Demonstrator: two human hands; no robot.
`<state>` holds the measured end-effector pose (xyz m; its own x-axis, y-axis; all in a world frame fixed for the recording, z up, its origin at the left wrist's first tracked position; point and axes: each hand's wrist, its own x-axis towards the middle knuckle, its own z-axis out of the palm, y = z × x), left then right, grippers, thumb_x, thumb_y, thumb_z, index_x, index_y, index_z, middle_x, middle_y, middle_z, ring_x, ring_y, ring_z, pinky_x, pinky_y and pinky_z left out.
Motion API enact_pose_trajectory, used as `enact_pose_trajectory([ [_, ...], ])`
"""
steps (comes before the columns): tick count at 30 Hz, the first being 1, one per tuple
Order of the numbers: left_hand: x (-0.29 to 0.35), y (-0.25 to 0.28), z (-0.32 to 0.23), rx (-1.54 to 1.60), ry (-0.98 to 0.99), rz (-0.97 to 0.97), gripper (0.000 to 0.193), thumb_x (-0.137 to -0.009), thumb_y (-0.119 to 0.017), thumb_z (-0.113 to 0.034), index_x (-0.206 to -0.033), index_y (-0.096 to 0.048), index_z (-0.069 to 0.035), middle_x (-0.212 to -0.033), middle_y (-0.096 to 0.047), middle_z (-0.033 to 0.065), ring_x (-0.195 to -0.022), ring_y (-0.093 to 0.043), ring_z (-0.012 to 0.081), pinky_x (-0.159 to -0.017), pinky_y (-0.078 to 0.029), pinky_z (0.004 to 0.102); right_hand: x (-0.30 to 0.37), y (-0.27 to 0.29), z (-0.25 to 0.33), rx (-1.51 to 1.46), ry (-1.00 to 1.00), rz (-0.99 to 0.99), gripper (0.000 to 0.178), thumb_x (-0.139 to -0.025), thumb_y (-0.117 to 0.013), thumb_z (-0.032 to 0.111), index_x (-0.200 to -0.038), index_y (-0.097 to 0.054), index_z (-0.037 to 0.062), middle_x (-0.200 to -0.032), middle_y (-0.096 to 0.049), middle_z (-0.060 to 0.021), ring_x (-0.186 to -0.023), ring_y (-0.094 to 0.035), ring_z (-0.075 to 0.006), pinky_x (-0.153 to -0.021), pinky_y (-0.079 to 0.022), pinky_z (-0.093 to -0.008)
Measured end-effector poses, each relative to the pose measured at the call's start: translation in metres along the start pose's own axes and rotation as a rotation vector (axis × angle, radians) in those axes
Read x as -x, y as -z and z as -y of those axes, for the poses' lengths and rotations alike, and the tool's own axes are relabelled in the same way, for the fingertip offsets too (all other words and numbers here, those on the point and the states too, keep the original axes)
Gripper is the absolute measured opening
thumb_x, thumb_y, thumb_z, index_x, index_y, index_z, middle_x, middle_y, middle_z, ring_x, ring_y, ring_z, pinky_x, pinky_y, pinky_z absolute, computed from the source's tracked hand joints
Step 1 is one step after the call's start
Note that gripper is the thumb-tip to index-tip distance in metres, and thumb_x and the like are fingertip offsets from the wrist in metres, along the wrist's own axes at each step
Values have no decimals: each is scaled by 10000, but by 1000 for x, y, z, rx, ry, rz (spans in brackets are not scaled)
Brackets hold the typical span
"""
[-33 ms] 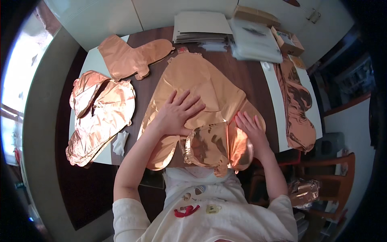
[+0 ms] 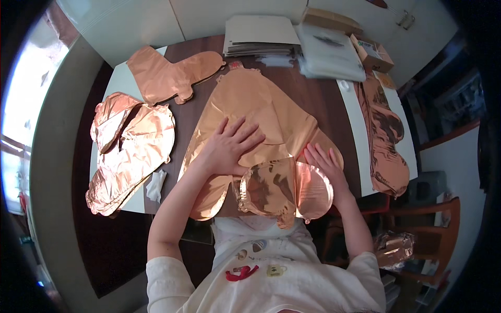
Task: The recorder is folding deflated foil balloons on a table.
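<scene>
A large flat copper-coloured foil balloon (image 2: 245,94) lies spread over the middle of the table, its narrow end pointing away from me. Its near part is folded over, showing shiny mirror-like lobes (image 2: 269,188) that reach the front edge. My left hand (image 2: 229,148) rests palm down on the foil, fingers spread. On the right side my right hand (image 2: 329,164) lies with stretched fingers on the foil, just beside the shiny right lobe (image 2: 314,193). Neither hand grips anything.
More flat foil balloons lie at the left (image 2: 148,138), far left (image 2: 162,78) and right (image 2: 383,141). A crumpled white tissue (image 2: 155,185) is near the left edge. At the back stand stacked grey-white boards (image 2: 261,30), clear plastic bags (image 2: 331,52) and a cardboard box (image 2: 373,52). A wooden chair (image 2: 449,235) stands right.
The shiny right lobe has swung outward to the right and now lies smoother and flatter. My right hand has shifted very slightly; my left hand stays put.
</scene>
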<state>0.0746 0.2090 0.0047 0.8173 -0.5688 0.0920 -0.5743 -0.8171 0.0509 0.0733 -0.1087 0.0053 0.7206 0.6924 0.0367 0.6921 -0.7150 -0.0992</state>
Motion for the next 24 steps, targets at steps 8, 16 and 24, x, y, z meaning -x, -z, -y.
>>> enact_pose_trajectory([
  [8,-7,0,5,-20,28,26,993,-583,-603,-645,-1428,-279,-235,-1482,-264,67,-1363,-215,358,-1088,-145,564,-11,-3,-12,53,-16,-34,594,-876,-354,334,-1421,-287,107,-1491,-244,-37,-1379,-229,-200,-1103,-186,-470],
  [16,-20,-1,11,-38,59,39,979,-579,-621,-565,-1433,-272,-235,-1478,-276,60,-1363,-222,352,-1093,-155,548,-22,-29,-41,268,-58,-84,598,-883,-338,332,-1432,-244,114,-1506,-187,-11,-1392,-171,-155,-1114,-192,-436],
  [24,-20,-3,11,-36,60,17,962,-586,-619,-545,-1431,-279,-234,-1472,-288,60,-1347,-253,356,-1091,-160,541,4,-1,1,-348,-100,77,661,-886,-433,492,-1399,-275,106,-1451,-308,-84,-1345,-278,-235,-1129,-148,-404],
])
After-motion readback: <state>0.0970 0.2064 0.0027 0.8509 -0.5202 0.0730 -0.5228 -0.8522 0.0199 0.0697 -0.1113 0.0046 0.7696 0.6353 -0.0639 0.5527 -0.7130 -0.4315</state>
